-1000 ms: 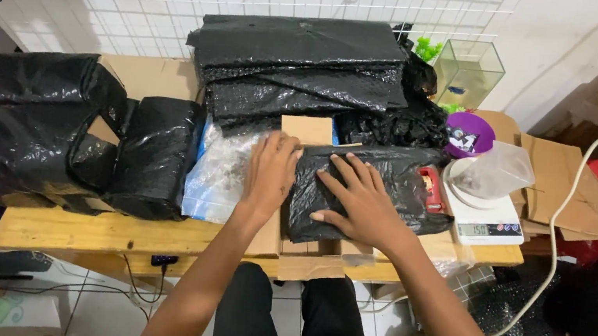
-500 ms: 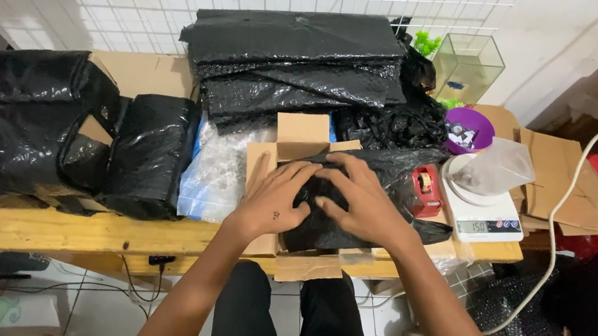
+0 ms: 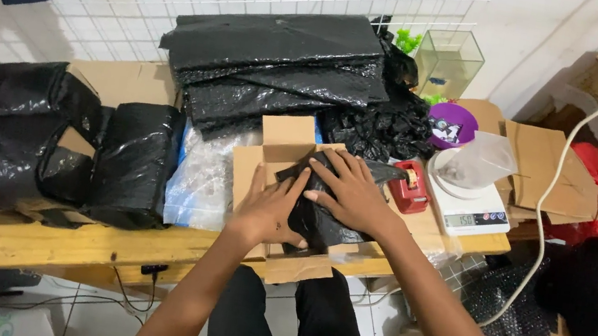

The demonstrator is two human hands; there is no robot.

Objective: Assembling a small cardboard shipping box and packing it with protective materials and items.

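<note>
An open brown cardboard box [image 3: 260, 172] lies at the front of the wooden table, its flaps spread out. A black plastic bag [image 3: 319, 222] is bunched inside it. My left hand [image 3: 273, 208] lies flat on the bag's left side, fingers spread and pressing down. My right hand [image 3: 352, 192] rests on the bag's top right, fingers also spread. Neither hand grips anything; both press on the plastic.
Stacked black plastic bags [image 3: 275, 62] lie behind the box, more black wrapped bundles [image 3: 43, 138] at the left. A red tape dispenser [image 3: 411, 186], a white scale [image 3: 467, 205] with a clear bag, a purple bowl [image 3: 453, 124] and a glass tank [image 3: 449, 60] stand right. A white cable [image 3: 547, 197] hangs at the right.
The black bag was spread flat on the table; now it is folded and pushed into the cardboard box. Both hands have drawn together over it.
</note>
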